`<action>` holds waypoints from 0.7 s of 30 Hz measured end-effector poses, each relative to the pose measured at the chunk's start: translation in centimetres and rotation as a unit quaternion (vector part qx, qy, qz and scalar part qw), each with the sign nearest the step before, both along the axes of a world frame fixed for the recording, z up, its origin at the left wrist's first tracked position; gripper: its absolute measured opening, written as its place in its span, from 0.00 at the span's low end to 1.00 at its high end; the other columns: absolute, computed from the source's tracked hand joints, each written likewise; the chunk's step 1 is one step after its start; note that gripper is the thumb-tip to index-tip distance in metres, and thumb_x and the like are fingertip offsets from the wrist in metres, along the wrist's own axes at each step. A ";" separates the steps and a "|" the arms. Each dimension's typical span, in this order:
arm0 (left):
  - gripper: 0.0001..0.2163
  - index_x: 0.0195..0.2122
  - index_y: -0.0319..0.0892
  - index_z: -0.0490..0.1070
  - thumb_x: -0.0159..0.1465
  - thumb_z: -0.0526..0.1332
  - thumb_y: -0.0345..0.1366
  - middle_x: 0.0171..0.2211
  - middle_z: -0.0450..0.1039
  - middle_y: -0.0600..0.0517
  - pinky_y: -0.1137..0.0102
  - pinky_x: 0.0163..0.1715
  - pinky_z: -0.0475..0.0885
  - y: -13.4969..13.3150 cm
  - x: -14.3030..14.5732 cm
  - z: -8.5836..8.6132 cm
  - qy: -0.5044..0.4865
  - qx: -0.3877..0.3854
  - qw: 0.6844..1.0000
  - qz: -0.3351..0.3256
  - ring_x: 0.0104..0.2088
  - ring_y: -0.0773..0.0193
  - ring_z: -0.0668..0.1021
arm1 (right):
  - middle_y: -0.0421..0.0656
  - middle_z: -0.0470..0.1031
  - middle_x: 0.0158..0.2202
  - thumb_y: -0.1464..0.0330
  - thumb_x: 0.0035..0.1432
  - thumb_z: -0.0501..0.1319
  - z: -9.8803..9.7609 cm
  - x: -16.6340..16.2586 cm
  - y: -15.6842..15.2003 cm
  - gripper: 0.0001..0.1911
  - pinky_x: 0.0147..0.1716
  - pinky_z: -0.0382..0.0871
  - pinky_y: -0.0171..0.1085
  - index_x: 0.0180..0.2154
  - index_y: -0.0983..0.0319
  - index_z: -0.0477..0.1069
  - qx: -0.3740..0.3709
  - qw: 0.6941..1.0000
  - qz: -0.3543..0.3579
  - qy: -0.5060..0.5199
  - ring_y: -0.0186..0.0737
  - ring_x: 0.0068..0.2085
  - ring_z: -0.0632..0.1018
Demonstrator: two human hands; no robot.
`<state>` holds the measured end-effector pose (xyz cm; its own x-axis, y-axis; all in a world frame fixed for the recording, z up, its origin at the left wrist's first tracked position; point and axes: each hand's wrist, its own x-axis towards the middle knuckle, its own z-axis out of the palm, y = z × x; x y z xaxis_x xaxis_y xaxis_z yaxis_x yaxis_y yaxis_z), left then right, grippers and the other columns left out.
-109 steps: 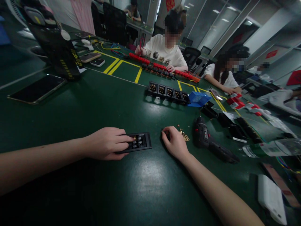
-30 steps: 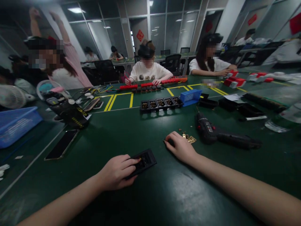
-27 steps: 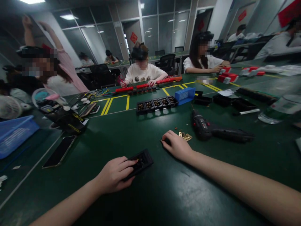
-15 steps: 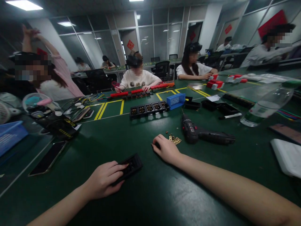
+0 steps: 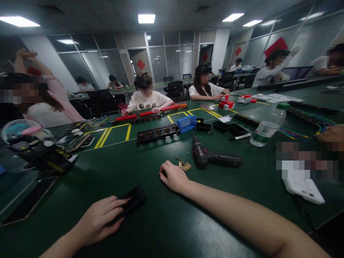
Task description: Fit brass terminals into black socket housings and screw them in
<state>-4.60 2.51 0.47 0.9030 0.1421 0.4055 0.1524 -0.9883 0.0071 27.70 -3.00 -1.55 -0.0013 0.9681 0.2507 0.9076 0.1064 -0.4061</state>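
Note:
My left hand (image 5: 98,220) lies on the green table (image 5: 166,222) with its fingers pinched on the near end of a small black socket part (image 5: 133,203). My right hand (image 5: 173,176) rests further out, fingers curled down over something small and dark that I cannot make out. Small brass pieces (image 5: 184,165) lie just beyond its fingertips. A black electric screwdriver (image 5: 213,158) lies on its side to the right of them.
A row of black socket parts (image 5: 157,133) and a blue box (image 5: 186,123) sit mid-table. A water bottle (image 5: 267,126) and a white device (image 5: 305,188) are at the right, a phone (image 5: 27,202) at the left. Several people work at the far side.
The view has tilted up and swung right, so hands and table objects sit lower and further left in the picture. Both hands keep their holds; the bottle has come fully into view.

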 end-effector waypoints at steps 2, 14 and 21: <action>0.09 0.43 0.44 0.76 0.66 0.56 0.31 0.46 0.80 0.46 0.68 0.35 0.80 0.1 -0.1 0.0 0.004 -0.001 1.000 -0.001 0.40 0.58 0.81 | 0.42 0.73 0.43 0.64 0.67 0.58 0.1 0.0 -0.1 0.05 0.33 0.66 0.35 0.42 0.58 0.70 0.001 1.000 0.003 -0.001 0.39 0.38 0.78; 0.07 0.38 0.40 0.75 0.68 0.57 0.32 0.46 0.79 0.45 0.69 0.32 0.75 0.3 0.8 0.4 0.017 0.002 1.000 -0.008 0.36 0.62 0.78 | 0.41 0.72 0.41 0.65 0.66 0.59 -0.3 0.0 0.0 0.04 0.34 0.64 0.34 0.39 0.59 0.69 0.017 1.000 0.009 0.005 0.37 0.37 0.76; 0.07 0.38 0.40 0.75 0.67 0.58 0.33 0.47 0.78 0.44 0.69 0.33 0.74 0.4 0.5 0.1 0.026 0.009 1.000 -0.008 0.37 0.61 0.78 | 0.41 0.73 0.41 0.65 0.67 0.59 -0.1 -0.2 -0.2 0.05 0.36 0.65 0.34 0.40 0.60 0.70 0.034 0.999 0.010 -0.004 0.37 0.38 0.76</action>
